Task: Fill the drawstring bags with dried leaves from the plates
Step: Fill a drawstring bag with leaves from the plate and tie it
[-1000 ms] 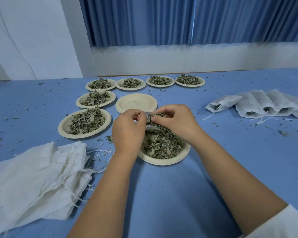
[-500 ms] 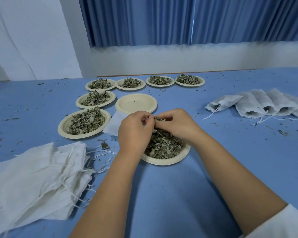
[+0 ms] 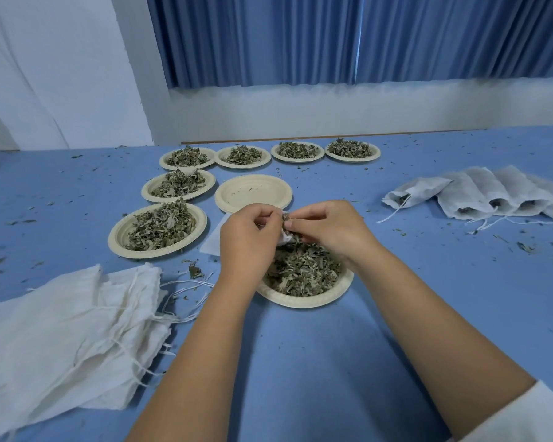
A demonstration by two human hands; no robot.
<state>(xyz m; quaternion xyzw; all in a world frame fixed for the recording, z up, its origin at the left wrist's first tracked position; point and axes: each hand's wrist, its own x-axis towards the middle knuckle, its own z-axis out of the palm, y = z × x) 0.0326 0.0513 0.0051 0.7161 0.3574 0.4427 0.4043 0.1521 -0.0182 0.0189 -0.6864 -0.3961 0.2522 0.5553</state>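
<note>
- Many empty drawstring bags (image 3: 61,320) heaped near-left on the counter (image 3: 300,362); most work left, I judge.
- Several filled bags (image 3: 479,193) lie far right.
- Seven plates hold dried leaves (image 3: 160,226); one empty plate (image 3: 253,191).
- Left hand (image 3: 248,247) pinches an open bag (image 3: 216,240) over the nearest plate (image 3: 304,299); right hand (image 3: 329,228) pinches leaves at its mouth.
- No readable writing.

Bright, soft, cool-toned light falls evenly from overhead, leaving no glare on the blue counter (image 3: 300,362). Shadows are faint: a diffuse darker patch under the forearms and a thin line under the near plate (image 3: 304,302). The left hand (image 3: 248,240), right hand (image 3: 328,229) and dried leaves (image 3: 304,269) are sharp, while the drawstring bag (image 3: 213,242) washes out white. Wide-angle distortion bows the counter's far edge and stretches its near corners. The curtain (image 3: 300,36) looks slightly soft.
</note>
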